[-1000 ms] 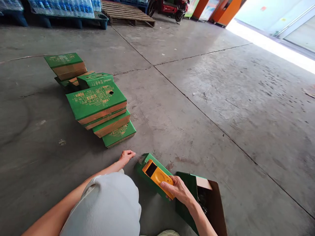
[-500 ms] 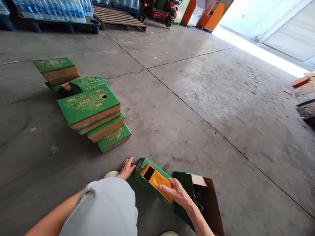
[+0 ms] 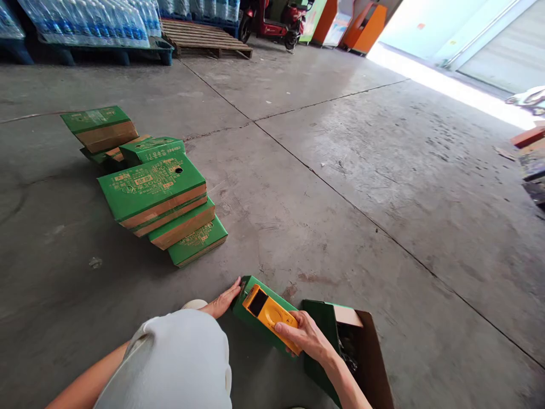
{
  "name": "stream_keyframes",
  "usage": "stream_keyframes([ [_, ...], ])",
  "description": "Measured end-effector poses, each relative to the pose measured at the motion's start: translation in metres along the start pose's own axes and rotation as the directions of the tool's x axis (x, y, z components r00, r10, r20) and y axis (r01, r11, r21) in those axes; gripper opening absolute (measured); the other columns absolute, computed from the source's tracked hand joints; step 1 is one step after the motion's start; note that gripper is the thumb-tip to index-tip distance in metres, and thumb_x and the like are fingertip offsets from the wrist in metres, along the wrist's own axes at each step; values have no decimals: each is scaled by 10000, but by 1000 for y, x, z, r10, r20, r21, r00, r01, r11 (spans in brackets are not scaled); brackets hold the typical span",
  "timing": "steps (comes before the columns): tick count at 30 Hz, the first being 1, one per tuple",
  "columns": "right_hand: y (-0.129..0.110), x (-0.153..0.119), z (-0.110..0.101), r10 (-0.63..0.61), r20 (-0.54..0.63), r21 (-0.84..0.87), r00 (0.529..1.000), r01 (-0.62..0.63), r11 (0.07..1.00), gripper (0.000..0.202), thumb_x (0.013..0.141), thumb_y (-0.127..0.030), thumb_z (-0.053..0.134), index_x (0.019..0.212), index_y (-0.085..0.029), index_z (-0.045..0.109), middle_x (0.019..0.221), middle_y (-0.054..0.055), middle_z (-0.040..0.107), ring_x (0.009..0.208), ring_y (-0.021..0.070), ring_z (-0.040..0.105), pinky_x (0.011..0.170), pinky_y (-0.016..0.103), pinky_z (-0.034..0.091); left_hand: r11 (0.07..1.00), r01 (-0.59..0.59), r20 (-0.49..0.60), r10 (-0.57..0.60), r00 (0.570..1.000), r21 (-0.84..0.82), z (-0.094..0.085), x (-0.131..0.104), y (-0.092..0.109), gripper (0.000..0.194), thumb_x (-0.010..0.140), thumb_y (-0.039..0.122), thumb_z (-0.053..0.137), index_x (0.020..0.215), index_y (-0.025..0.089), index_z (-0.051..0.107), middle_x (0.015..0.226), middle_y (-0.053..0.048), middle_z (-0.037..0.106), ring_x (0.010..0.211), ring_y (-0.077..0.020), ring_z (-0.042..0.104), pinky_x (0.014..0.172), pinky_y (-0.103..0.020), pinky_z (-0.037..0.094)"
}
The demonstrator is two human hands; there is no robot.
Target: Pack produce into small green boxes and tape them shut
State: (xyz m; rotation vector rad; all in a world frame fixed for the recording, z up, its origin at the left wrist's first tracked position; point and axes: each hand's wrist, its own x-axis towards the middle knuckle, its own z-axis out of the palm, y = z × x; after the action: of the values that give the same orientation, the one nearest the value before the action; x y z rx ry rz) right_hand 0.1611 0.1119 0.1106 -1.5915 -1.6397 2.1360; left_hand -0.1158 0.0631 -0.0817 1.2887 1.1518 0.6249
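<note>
My right hand point(image 3: 307, 339) is wrapped round a yellow multimeter point(image 3: 272, 316), its dark screen and round dial facing up. The multimeter is over the top of a narrow green box point(image 3: 276, 292) on the floor; whether it touches the box I cannot tell. At the box's far-left end, my left hand point(image 3: 223, 302) lies with its fingers stretched out along the edge. Beside my right forearm stands an open green carton point(image 3: 318, 324) with brown inner walls. Dark items inside it are partly hidden by its side and my arm.
A staggered pile of green boxes point(image 3: 155, 184) lies ahead on the left. Farther back are bottled-water packs point(image 3: 91, 25) on a blue pallet point(image 3: 145, 51), a wooden pallet point(image 3: 204, 37) and a red scooter point(image 3: 276, 23). My bent knee point(image 3: 179, 352) rises between my arms.
My left hand has moved from slightly raised fingers to lying flatter against the box end. The right hand keeps the multimeter in nearly the same place. The view has shifted slightly.
</note>
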Motion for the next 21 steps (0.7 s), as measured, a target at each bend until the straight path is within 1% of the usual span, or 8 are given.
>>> stream_keyframes([
  [2,-2,-1,0,6,-9,-4,1000,-6,1000,655,717,-786,785,865,-162,652,600,-38,572,490,131,588,450,213,493,996,-15,17,17,1000,-88,-13,2,11,812,1017,445,431,1729,301,68,1792,-12,124,1652,-275,112,1341,-523,179],
  [4,-4,-2,0,11,-12,-14,1000,-12,1000,660,717,-789,783,863,-158,654,598,-31,580,488,133,590,447,213,491,994,-106,101,110,989,-40,-26,5,25,1082,890,499,678,1726,319,15,1800,-26,-21,1657,-320,1,1338,-552,128],
  [6,-6,-2,0,10,-2,-19,1000,-10,1000,667,727,-791,773,882,-151,664,599,-28,582,487,135,593,453,217,499,976,-204,209,184,960,77,-34,11,39,1372,671,520,907,1725,314,55,1792,-69,-115,1644,-388,-82,1325,-596,68],
  [8,-6,-2,0,7,6,-19,1000,-7,1000,668,735,-790,767,890,-147,672,605,-28,578,489,135,594,459,221,507,951,-267,258,222,940,153,-35,19,50,1436,535,533,996,1708,309,198,1789,-101,-131,1633,-424,-116,1314,-616,50],
  [13,-6,-2,-2,-6,34,-21,999,6,1000,670,725,-800,763,892,-158,667,622,-30,578,494,129,576,453,216,491,970,-240,190,228,955,40,-21,28,46,963,621,549,974,1465,295,588,1798,-93,-31,1655,-373,11,1302,-526,226],
  [17,-17,0,-6,0,70,-63,998,5,998,681,748,-807,735,941,-156,677,649,-25,590,523,132,563,480,225,489,969,-245,70,243,967,27,-20,28,36,766,632,491,979,1302,255,692,1743,-131,253,1618,-367,228,1284,-504,273],
  [19,-28,1,-8,-3,55,-145,998,11,989,660,761,-800,726,896,-156,673,636,-20,586,534,131,546,470,215,442,965,-247,41,244,969,86,-24,29,37,622,669,428,954,1221,246,734,1666,-134,411,1564,-368,343,1278,-509,275],
  [21,-41,1,-8,-10,29,-254,1000,17,967,630,773,-790,718,802,-165,642,593,-26,551,522,119,500,446,209,368,964,-223,42,219,975,143,-27,29,43,520,725,384,900,1205,253,747,1623,-116,480,1511,-363,422,1263,-515,291],
])
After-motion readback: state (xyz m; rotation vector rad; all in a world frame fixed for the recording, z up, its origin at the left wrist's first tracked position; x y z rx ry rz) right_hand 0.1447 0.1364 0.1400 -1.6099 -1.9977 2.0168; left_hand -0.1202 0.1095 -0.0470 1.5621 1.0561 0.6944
